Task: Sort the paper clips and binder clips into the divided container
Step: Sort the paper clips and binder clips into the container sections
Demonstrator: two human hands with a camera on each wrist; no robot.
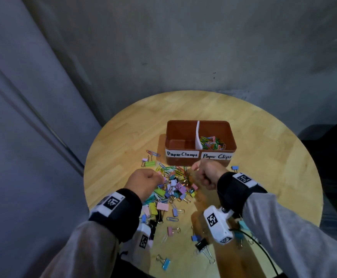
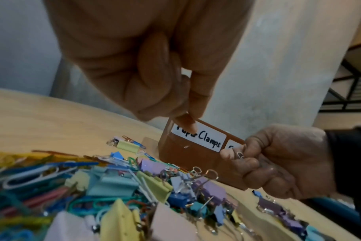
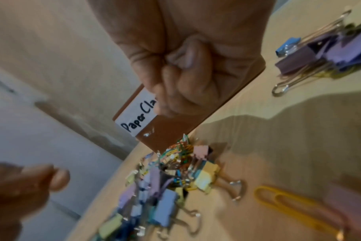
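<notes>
A brown divided container (image 1: 195,162) stands mid-table, labelled "Paper Clamps" on the left and "Paper Clips" on the right. Coloured paper clips (image 1: 212,143) lie in its right compartment; the left one looks empty. In front of it is a mixed pile of clips (image 1: 173,183). My left hand (image 1: 145,182) hovers over the pile's left side, its fingers curled and the thumb against the index finger (image 2: 188,122), with nothing seen between them. My right hand (image 1: 203,173) is just in front of the container's wall (image 2: 185,156), pinching a small pale paper clip (image 2: 240,154).
The round wooden table (image 1: 263,157) stands against grey walls. Loose binder clips lie apart from the pile: green (image 1: 150,163), blue (image 1: 234,168) right of the container, black (image 1: 202,245) and light blue (image 1: 165,263) near the front edge. A black cable (image 1: 263,251) runs at front right.
</notes>
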